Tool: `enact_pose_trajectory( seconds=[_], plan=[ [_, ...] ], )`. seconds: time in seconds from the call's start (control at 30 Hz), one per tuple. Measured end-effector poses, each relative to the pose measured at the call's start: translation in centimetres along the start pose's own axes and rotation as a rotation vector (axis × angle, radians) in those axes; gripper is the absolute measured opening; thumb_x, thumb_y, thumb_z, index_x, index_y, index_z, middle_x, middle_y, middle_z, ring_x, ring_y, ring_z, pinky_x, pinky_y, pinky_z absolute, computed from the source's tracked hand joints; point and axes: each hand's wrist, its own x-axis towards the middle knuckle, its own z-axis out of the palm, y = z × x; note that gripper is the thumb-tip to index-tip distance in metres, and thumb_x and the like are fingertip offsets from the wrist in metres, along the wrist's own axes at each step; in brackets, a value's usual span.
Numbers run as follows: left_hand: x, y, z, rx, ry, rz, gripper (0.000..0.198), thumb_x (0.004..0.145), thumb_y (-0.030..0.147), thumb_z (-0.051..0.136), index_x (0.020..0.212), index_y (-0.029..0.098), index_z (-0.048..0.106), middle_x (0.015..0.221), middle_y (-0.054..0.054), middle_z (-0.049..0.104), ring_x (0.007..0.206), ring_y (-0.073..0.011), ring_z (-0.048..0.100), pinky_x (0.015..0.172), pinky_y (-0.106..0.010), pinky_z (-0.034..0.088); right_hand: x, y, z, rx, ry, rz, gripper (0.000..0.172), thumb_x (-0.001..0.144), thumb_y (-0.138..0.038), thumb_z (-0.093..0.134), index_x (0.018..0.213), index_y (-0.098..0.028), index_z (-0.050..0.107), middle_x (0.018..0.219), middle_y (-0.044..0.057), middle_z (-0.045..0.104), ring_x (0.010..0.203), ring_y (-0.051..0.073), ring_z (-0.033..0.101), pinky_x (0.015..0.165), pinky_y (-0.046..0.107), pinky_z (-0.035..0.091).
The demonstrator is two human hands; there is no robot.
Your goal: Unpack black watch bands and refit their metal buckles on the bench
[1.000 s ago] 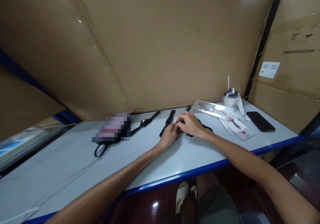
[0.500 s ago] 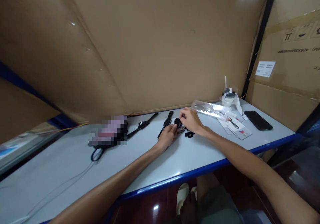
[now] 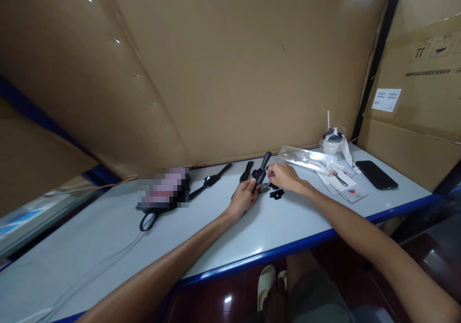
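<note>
My left hand point(image 3: 244, 197) is wrapped round a black spokeshave point(image 3: 258, 174), whose handle points up and away from me. Close to its right side, my right hand point(image 3: 284, 176) has its fingers pinched together; whatever they hold is hidden. Under and between the hands lies a small metal piece point(image 3: 264, 187). A flat black metal part point(image 3: 277, 194) rests on the table just below my right hand. Behind my left hand lies a second spokeshave point(image 3: 247, 171), partly covered, and a third spokeshave point(image 3: 211, 181) lies further left.
A black pouch-like item point(image 3: 173, 203), partly blurred out, sits on the white table point(image 3: 216, 246) at left. To the right are clear plastic packaging point(image 3: 306, 158), printed cards point(image 3: 345, 188), a cup point(image 3: 332, 142) and a black phone point(image 3: 377, 174). Cardboard point(image 3: 230, 73) walls the back.
The spokeshave in my left hand has turned, so its handle now shows pointing up. My right hand has drawn slightly right from it. The view has shifted a little.
</note>
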Motion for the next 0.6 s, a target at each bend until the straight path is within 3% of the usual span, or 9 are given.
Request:
enact_pose_trajectory(
  seconds=[0.13, 0.23, 0.3, 0.43, 0.6],
  plan=[
    [-0.1, 0.3, -0.2, -0.067, -0.015, 0.026, 0.044, 0.089, 0.061, 0.057, 0.073, 0.021, 0.047, 0.046, 0.011, 0.03, 0.034, -0.0055, 0.024, 0.035, -0.021, 0.013, 0.4, -0.2, -0.6, 0.374, -0.005, 0.126, 0.015, 0.079, -0.008, 0.065, 0.084, -0.019, 0.075, 0.089, 0.005, 0.078, 0.083, 0.02, 0.071, 0.064, 0.024, 0.048],
    [-0.3, 0.6, -0.4, -0.081, -0.033, 0.003, 0.043, 0.088, 0.06, 0.057, 0.073, 0.021, 0.048, 0.046, 0.011, 0.03, 0.034, -0.0055, 0.022, 0.034, -0.02, 0.013, 0.6, -0.4, -0.7, 0.781, -0.169, 0.223, 0.007, 0.081, -0.013, 0.066, 0.081, -0.017, 0.071, 0.081, 0.002, 0.076, 0.066, 0.013, 0.067, 0.049, 0.019, 0.042],
    [-0.4, 0.8, -0.5, -0.084, -0.045, -0.009, 0.042, 0.088, 0.059, 0.057, 0.073, 0.021, 0.049, 0.046, 0.011, 0.03, 0.035, -0.0053, 0.021, 0.034, -0.019, 0.013, 0.5, -0.5, -0.6, 0.919, -0.241, 0.229, 0.006, 0.082, -0.016, 0.066, 0.077, -0.016, 0.069, 0.076, 0.002, 0.074, 0.06, 0.011, 0.064, 0.044, 0.017, 0.038],
    [-0.4, 0.9, -0.4, -0.113, -0.02, -0.022, 0.041, 0.089, 0.057, 0.057, 0.073, 0.02, 0.049, 0.046, 0.011, 0.031, 0.034, -0.005, 0.021, 0.034, -0.019, 0.013, 0.5, -0.4, -0.6, 0.949, -0.252, 0.271, 0.012, 0.079, -0.016, 0.067, 0.068, -0.017, 0.063, 0.067, 0.001, 0.071, 0.051, 0.009, 0.056, 0.04, 0.018, 0.029],
    [-0.2, 0.6, -0.4, -0.093, 0.069, -0.032, 0.037, 0.091, 0.052, 0.057, 0.072, 0.022, 0.045, 0.046, 0.011, 0.031, 0.033, -0.0054, 0.023, 0.033, -0.02, 0.011, 1.2, 1.6, -2.3, 0.69, -0.241, 0.309, 0.017, 0.072, -0.014, 0.068, 0.057, -0.017, 0.061, 0.054, 0.0, 0.064, 0.043, 0.009, 0.049, 0.038, 0.02, 0.022]
  ],
)
